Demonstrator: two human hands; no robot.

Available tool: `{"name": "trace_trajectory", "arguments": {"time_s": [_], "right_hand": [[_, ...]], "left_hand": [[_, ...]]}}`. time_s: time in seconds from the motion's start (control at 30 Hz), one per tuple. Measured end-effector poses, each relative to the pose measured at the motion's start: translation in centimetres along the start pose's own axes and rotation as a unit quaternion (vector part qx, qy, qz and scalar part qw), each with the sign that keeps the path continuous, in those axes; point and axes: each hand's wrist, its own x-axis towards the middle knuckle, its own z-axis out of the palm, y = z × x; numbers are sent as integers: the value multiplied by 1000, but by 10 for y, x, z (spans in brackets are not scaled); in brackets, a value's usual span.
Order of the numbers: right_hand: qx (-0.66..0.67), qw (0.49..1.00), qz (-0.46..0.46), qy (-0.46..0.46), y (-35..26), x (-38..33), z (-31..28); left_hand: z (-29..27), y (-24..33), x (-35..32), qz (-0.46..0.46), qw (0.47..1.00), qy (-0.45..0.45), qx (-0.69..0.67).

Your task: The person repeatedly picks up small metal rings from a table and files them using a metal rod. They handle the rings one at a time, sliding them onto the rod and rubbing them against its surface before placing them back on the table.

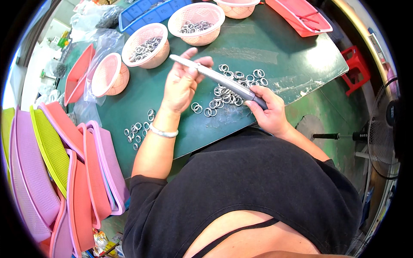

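Note:
In my right hand [270, 109] is the dark handle of a ring mandrel [221, 80], a long tapered metallic rod that slants up to the left. Close to its thin end, my left hand [186, 81] has the thumb in front of the rod and fingers behind it. A small band seems to sit on the rod by that thumb, too small to make out surely. Beneath the mandrel lies a loose pile of silver rings [226, 98] on the green table [167, 144]. A smaller group of rings [137, 129] lies left of my left forearm, which wears a pale bangle [163, 131].
Pink baskets stand along the far side, two of them holding rings: one basket [161, 56] and another [200, 41]. A blue basket [133, 19] and a red tray [297, 19] are behind. Stacked coloured baskets [43, 172] crowd the left. A fan [384, 129] and red stool [356, 71] stand right.

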Motion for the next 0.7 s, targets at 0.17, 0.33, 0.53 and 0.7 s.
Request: {"name": "trace_trajectory", "arguments": {"time_s": [0.17, 0.33, 0.53, 0.7], "right_hand": [[-34, 999, -29, 7, -1, 5, 0], [-43, 998, -37, 13, 2, 5, 1], [-50, 998, -43, 9, 3, 4, 1], [-30, 999, -28, 14, 5, 4, 3]], "left_hand": [[1, -2, -1, -11, 1000, -5, 24], [-1, 4, -3, -7, 1000, -17, 2], [-3, 3, -4, -9, 995, 18, 96], [-5, 10, 2, 25, 996, 65, 47]]}}
